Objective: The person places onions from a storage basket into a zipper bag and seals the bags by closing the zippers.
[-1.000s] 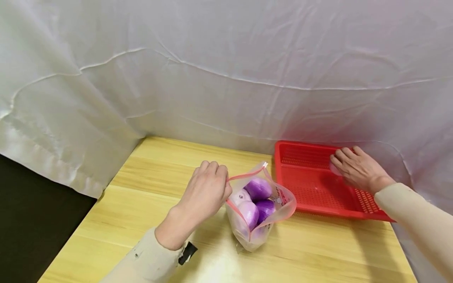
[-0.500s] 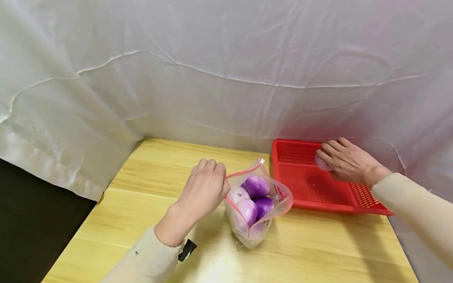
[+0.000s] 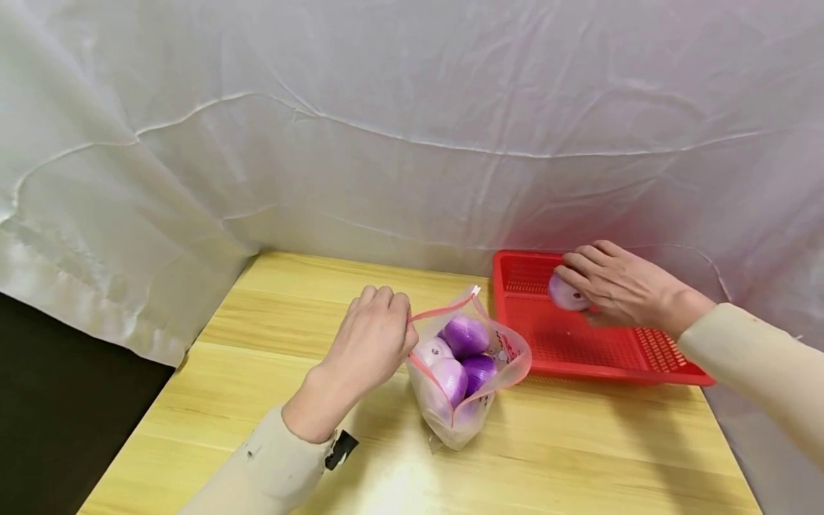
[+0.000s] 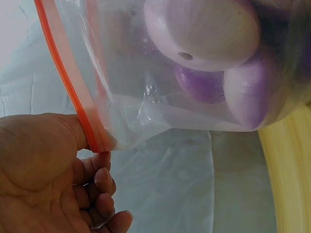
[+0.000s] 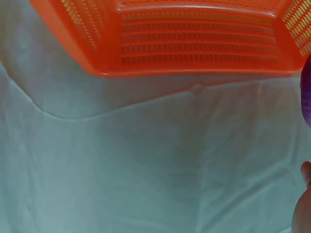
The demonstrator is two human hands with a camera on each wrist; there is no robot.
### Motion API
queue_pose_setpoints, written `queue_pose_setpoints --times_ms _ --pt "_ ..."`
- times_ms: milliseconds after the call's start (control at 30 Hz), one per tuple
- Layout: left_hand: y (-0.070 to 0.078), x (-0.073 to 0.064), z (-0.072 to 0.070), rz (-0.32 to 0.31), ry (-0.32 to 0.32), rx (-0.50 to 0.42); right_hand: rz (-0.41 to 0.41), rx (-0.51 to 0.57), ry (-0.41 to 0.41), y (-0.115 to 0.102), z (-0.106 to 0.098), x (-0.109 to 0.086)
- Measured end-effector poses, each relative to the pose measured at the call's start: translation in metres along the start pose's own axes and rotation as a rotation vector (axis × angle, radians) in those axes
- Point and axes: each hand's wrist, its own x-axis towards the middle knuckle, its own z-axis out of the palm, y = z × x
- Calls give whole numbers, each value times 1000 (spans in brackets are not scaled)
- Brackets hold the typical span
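Note:
My left hand [image 3: 373, 340] pinches the pink zip edge of a clear zip bag [image 3: 453, 429] at its left corner, keeping the mouth spread. Inside the bag lie several purple onions [image 3: 466, 336], some pale and some dark. In the left wrist view, thumb and index finger grip the zip strip [image 4: 73, 97], and onions [image 4: 204, 34] press against the clear plastic. My right hand [image 3: 618, 286] holds a pale purple onion [image 3: 565, 293] above the red basket [image 3: 579, 370]. At the right wrist view's edge only a bit of that hand [image 5: 303, 208] and a purple surface [image 5: 306, 92] show.
The red basket, with slotted walls, stands at the back right of the wooden table [image 3: 270, 400], just right of the bag. A pale cloth [image 3: 386, 143] hangs behind the table. A dark area [image 3: 58, 408] lies beyond the left edge.
My right hand has moved left over the basket, carrying the pale onion closer to the bag. The left hand stays on the bag's edge, almost unmoved.

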Motion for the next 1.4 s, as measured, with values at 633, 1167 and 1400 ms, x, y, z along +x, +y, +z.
queue_pose_setpoints --times_ms 633,1167,1400 --pt "4 6 -4 42 35 85 -34 113 132 -35 -96 63" --pt "-1 9 2 73 56 166 -39 191 169 -81 -129 105" --pt "-3 12 3 90 79 154 -60 170 89 -94 -121 113"
